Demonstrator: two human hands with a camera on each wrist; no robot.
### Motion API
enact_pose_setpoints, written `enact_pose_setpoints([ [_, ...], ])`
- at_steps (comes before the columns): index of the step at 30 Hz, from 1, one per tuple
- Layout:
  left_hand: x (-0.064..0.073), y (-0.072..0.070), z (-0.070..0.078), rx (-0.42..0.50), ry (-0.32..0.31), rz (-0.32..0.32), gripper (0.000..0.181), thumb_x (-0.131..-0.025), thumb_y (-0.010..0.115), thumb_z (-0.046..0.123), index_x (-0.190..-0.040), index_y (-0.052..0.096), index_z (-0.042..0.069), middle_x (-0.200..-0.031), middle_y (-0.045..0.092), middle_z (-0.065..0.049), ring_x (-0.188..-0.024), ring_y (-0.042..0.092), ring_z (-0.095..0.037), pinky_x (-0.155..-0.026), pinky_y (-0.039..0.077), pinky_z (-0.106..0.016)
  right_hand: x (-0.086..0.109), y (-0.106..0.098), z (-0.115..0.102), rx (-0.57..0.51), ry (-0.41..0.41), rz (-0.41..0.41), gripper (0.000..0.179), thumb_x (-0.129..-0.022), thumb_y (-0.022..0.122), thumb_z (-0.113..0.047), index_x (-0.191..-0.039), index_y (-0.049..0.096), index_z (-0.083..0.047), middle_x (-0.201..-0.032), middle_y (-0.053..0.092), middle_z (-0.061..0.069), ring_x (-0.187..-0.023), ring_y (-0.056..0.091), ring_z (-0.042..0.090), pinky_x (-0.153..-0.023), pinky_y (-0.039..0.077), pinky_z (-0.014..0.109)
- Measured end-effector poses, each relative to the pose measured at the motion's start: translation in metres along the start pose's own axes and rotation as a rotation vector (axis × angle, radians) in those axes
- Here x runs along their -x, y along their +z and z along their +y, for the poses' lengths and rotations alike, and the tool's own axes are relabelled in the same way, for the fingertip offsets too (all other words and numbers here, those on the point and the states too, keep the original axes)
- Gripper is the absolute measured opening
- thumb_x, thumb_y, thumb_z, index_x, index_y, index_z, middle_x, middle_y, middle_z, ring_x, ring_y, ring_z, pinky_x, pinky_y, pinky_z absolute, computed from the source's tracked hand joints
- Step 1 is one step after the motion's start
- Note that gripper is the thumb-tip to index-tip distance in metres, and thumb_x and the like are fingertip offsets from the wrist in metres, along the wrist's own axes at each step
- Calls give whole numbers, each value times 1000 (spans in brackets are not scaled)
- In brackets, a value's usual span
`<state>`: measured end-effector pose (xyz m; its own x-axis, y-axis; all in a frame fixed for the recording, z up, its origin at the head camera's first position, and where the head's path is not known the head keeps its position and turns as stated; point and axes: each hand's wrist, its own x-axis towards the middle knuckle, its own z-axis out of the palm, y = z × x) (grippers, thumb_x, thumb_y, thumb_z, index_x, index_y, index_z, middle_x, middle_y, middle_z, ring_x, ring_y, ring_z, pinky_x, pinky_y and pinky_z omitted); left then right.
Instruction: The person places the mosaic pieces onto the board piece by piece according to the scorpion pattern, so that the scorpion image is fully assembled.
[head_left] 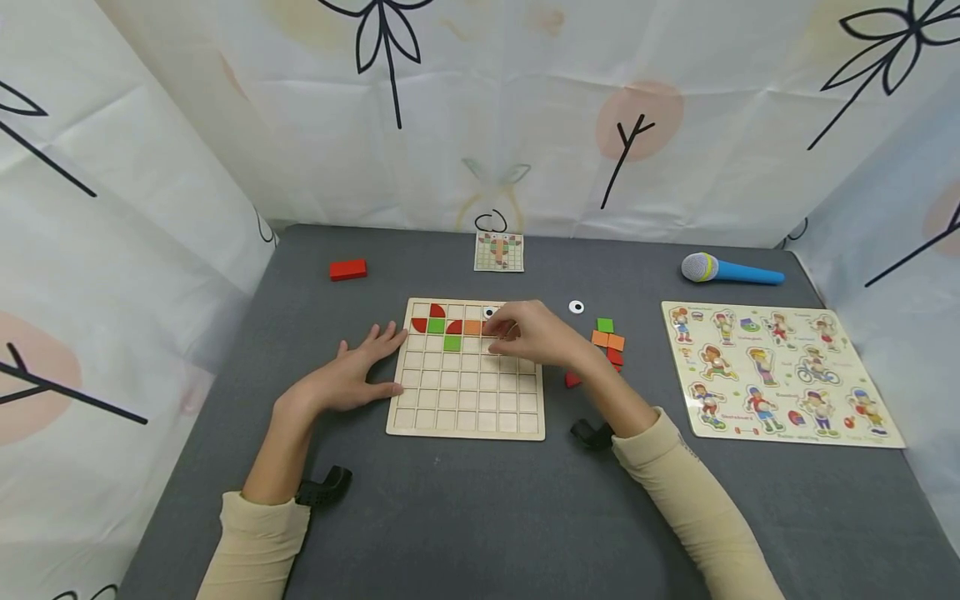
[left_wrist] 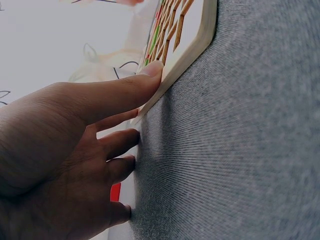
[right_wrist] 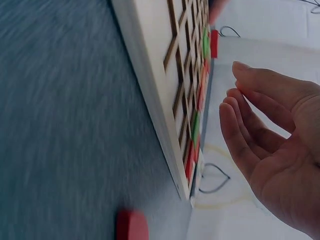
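A pale wooden grid board (head_left: 467, 408) lies on the grey table. Along its far rows sit red, green (head_left: 452, 342) and orange (head_left: 472, 327) pieces, plus a white disc with a black dot (head_left: 489, 312). My left hand (head_left: 352, 371) has its fingers spread at the board's left edge; in the left wrist view the thumb (left_wrist: 145, 80) rests on the rim. Over the board's far right part hovers my right hand (head_left: 536, 333), fingers loosely bent. The right wrist view shows its thumb (right_wrist: 260, 80) and forefinger tips close together, nothing visible between them.
Right of the board lie a dotted white disc (head_left: 576, 307) and loose green (head_left: 605, 324), orange (head_left: 607, 340) and red pieces. Farther right are a picture puzzle board (head_left: 727, 400) and a toy microphone (head_left: 742, 272). A pattern card (head_left: 498, 265) and red block (head_left: 348, 269) sit behind.
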<state>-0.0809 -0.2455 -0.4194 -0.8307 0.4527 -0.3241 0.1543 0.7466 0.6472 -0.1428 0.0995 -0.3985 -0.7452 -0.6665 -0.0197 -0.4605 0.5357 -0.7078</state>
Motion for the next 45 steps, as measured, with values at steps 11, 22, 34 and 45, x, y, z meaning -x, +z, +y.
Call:
enact_pose_setpoints([
  [11,0,0,0,1,-13,-3,94,-101,78,33,-175,22,15,-184,9,-20,-171,0,-48,-128,-6,-82,39,-27,14,-41,87,72,25,-96,82,-10,-119,79,0,-112,80,13,-98,76,24,-94,65,49],
  [22,0,0,0,3,-12,-9,94,-102,78,32,-175,21,14,-184,8,-21,-171,-1,-48,-128,-6,-82,75,-52,54,-24,181,140,30,-97,79,-2,-126,75,5,-126,77,25,-113,75,40,-101,62,58],
  [34,0,0,-1,5,-11,-9,94,-102,77,32,-175,21,15,-184,7,-20,-171,-1,-47,-128,-6,-82,93,-73,80,103,296,185,30,-99,68,4,-129,75,5,-126,74,29,-109,75,44,-95,62,57],
  [45,1,-1,2,3,-11,-11,94,-102,77,33,-175,21,15,-184,7,-21,-171,-1,-48,-128,-6,-82,91,-79,96,138,319,157,28,-94,76,0,-122,80,1,-114,79,22,-102,72,33,-81,53,25],
])
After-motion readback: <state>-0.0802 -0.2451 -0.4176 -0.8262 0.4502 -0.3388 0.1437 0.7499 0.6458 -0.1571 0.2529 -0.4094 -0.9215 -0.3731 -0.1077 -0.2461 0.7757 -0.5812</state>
